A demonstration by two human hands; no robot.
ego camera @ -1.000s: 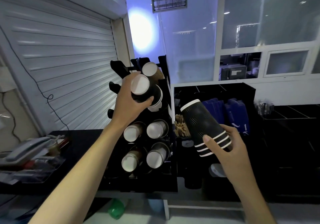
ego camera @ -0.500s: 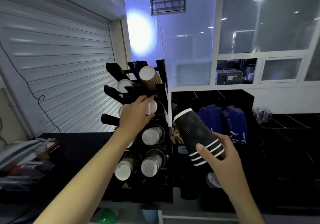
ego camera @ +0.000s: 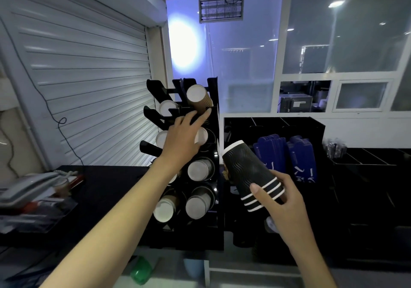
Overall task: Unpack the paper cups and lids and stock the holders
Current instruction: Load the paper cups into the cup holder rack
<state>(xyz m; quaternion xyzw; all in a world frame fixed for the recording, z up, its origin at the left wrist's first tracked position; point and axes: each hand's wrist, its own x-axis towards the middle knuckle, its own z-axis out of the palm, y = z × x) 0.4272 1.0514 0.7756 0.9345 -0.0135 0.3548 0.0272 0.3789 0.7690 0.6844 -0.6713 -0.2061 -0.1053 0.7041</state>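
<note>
A black cup rack [ego camera: 215,198] stands on the counter, its slots showing the white bottoms of several stacked cups. A brown cup [ego camera: 199,97] pokes out of the top right slot. My left hand [ego camera: 183,138] lies against the rack's middle rows with fingers stretched out, touching the frame just under the brown cup and covering part of a white cup bottom [ego camera: 202,135]. My right hand [ego camera: 282,201] grips a nested stack of black ribbed cups [ego camera: 249,172] by its rim end, tilted with the base pointing up and left, to the right of the rack.
A black compartment organiser [ego camera: 273,123] to the right holds dark blue sleeves [ego camera: 287,156]. More black trays [ego camera: 364,161] follow further right. On the left counter lies a telephone [ego camera: 29,187] on a clear tray of papers. A shutter stands behind the rack.
My left hand let go of the black cup it carried; that cup now sits in the rack, and the hand lies flat on it. The right hand's stack hardly moved.
</note>
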